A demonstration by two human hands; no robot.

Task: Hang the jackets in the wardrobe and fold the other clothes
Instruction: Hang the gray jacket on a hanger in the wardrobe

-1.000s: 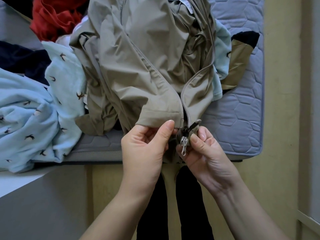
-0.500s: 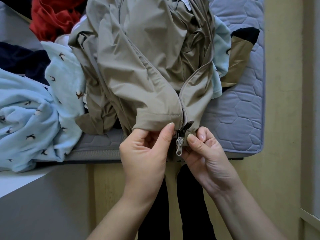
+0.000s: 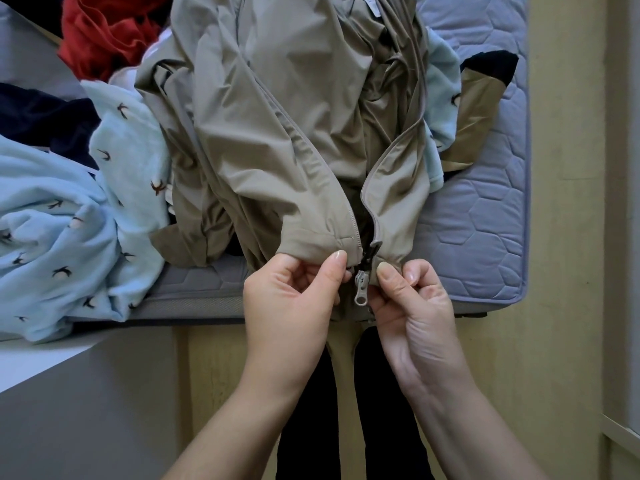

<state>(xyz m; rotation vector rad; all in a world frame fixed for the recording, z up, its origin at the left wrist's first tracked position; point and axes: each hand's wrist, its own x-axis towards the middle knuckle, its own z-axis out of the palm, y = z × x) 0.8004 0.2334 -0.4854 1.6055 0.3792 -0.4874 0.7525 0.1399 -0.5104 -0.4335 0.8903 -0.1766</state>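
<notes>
This is a bedroom in a home. A bare quilted lavender-grey mattress (image 3: pixel 485 220) sits over a pale yellow floor (image 3: pixel 568 237), heaped with household laundry: a beige zip jacket (image 3: pixel 277 133), a light blue bird-print fleece (image 3: pixel 52 220) and a crumpled red garment (image 3: pixel 104 32).

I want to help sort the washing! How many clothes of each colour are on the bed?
Beige jacket: 1
Light blue fleece: 1, maybe 2, as it shows on both sides of the jacket
Red garment: 1
Navy garment: 1
White garment: 1
Brown-and-black garment: 1
Total: 6, maybe 7
</notes>
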